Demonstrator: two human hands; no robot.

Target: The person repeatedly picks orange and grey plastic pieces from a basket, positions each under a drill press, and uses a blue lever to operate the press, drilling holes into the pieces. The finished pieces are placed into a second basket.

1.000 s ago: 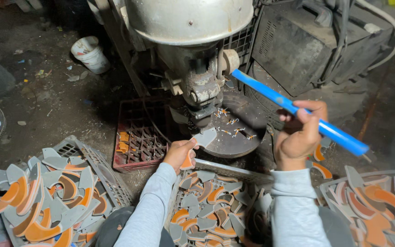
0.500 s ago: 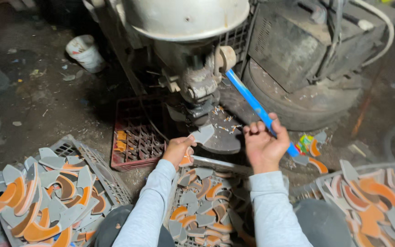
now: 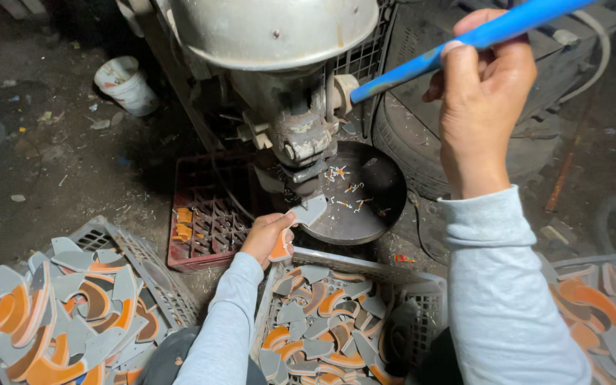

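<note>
While right hand [image 3: 485, 93] grips blue lever [image 3: 465, 43] raised, left hand [image 3: 269, 235] pinches grey piece [image 3: 311, 210] on round plate [image 3: 365, 192] under press head [image 3: 304, 139]. Best keep fingers outside head, piece flat, pull steady.

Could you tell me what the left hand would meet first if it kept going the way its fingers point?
Most likely the machine's press head: the left hand pushes a grey piece up and forward just beneath it, over the round dark plate. Depth is hard to judge.

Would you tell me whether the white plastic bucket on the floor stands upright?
Tilted: the white plastic bucket leans, its open mouth facing up and left.
</note>
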